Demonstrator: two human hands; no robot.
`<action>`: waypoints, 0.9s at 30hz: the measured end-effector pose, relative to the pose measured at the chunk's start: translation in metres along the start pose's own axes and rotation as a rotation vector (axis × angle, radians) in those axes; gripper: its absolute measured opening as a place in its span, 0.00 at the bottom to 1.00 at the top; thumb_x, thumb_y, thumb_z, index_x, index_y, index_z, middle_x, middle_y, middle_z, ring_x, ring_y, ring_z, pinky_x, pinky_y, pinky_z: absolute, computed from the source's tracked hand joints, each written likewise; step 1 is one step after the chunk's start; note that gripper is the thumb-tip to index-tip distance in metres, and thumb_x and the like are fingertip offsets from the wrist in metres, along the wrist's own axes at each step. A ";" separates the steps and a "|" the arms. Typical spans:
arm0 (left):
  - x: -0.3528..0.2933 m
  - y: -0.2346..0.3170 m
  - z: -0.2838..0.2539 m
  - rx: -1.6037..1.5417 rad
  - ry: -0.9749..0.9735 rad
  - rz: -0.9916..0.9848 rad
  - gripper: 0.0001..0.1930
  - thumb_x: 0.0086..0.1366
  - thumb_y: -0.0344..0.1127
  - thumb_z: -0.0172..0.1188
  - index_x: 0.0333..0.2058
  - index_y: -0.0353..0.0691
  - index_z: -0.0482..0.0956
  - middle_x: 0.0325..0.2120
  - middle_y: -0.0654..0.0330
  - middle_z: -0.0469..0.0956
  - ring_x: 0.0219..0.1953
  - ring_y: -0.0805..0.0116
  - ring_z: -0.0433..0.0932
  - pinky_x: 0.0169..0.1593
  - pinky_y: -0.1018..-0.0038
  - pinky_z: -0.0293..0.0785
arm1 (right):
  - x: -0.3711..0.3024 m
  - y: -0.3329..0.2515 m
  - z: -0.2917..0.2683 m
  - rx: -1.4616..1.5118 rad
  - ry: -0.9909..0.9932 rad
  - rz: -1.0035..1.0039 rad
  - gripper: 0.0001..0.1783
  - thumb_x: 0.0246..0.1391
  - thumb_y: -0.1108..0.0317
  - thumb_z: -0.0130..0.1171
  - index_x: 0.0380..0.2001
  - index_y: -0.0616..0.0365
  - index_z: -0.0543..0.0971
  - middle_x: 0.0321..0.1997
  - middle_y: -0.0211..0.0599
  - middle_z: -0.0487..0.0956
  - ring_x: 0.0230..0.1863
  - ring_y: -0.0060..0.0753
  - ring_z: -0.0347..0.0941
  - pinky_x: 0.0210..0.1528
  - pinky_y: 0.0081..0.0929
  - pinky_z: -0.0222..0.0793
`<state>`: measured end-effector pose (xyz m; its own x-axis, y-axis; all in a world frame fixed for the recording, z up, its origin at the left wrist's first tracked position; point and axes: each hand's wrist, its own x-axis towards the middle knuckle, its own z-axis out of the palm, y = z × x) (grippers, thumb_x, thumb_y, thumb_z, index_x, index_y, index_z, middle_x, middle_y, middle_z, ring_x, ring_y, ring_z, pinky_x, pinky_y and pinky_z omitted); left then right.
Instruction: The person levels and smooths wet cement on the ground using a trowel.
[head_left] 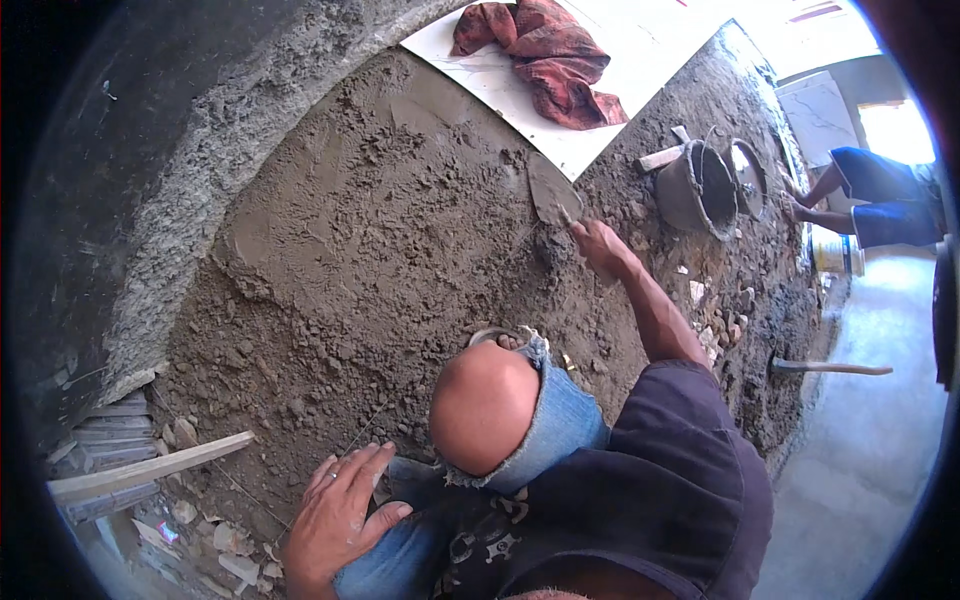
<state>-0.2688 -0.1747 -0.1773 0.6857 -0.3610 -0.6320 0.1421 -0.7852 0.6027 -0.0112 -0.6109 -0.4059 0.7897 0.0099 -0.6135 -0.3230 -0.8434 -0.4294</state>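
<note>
My right hand (600, 248) is wrapped round the handle of a trowel (550, 192). Its blade lies flat on the rough grey-brown mortar (400, 200), close to the lower corner of a white tile (585, 150). My left hand (340, 515), a ring on one finger, rests with fingers outstretched on my jeans-clad leg (400, 555). Between the arms, my bare knee (487, 405) shows through torn denim.
A crumpled red cloth (550, 60) lies on the tile. Mortar-caked buckets (690, 190) stand at the right, before a person in blue shorts (890, 190). A wooden handle (835, 368) juts over the pale floor. At lower left are a wood strip (160, 465) and rubble (235, 550).
</note>
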 end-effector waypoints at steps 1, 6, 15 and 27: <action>0.002 0.003 0.000 0.022 0.012 0.041 0.38 0.61 0.60 0.56 0.62 0.43 0.62 0.58 0.50 0.68 0.59 0.48 0.68 0.65 0.50 0.56 | -0.005 0.023 -0.004 0.032 0.014 0.016 0.25 0.64 0.50 0.40 0.33 0.66 0.70 0.24 0.43 0.75 0.24 0.39 0.74 0.31 0.40 0.71; -0.007 0.002 -0.001 0.026 -0.024 0.018 0.38 0.60 0.60 0.56 0.62 0.41 0.62 0.59 0.50 0.67 0.60 0.49 0.66 0.66 0.50 0.54 | -0.051 0.045 0.030 0.183 0.035 -0.013 0.24 0.66 0.50 0.39 0.33 0.63 0.70 0.25 0.41 0.73 0.23 0.35 0.72 0.27 0.38 0.70; -0.004 0.008 -0.001 0.050 -0.061 0.017 0.38 0.60 0.59 0.57 0.62 0.42 0.62 0.59 0.50 0.68 0.60 0.49 0.66 0.66 0.51 0.54 | -0.120 0.123 0.069 -0.003 0.250 0.041 0.21 0.62 0.49 0.47 0.38 0.59 0.70 0.30 0.53 0.77 0.31 0.55 0.76 0.32 0.45 0.71; 0.003 0.001 0.004 -0.003 -0.031 -0.026 0.39 0.59 0.60 0.57 0.62 0.40 0.62 0.59 0.48 0.68 0.61 0.48 0.66 0.66 0.51 0.53 | -0.020 0.137 -0.082 -0.878 -0.010 -0.375 0.14 0.59 0.52 0.52 0.40 0.49 0.72 0.35 0.40 0.79 0.37 0.50 0.78 0.34 0.46 0.73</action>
<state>-0.2689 -0.1782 -0.1808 0.6590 -0.3562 -0.6625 0.1619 -0.7930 0.5873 -0.0279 -0.7705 -0.3980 0.7564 0.3624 -0.5445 0.4600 -0.8866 0.0489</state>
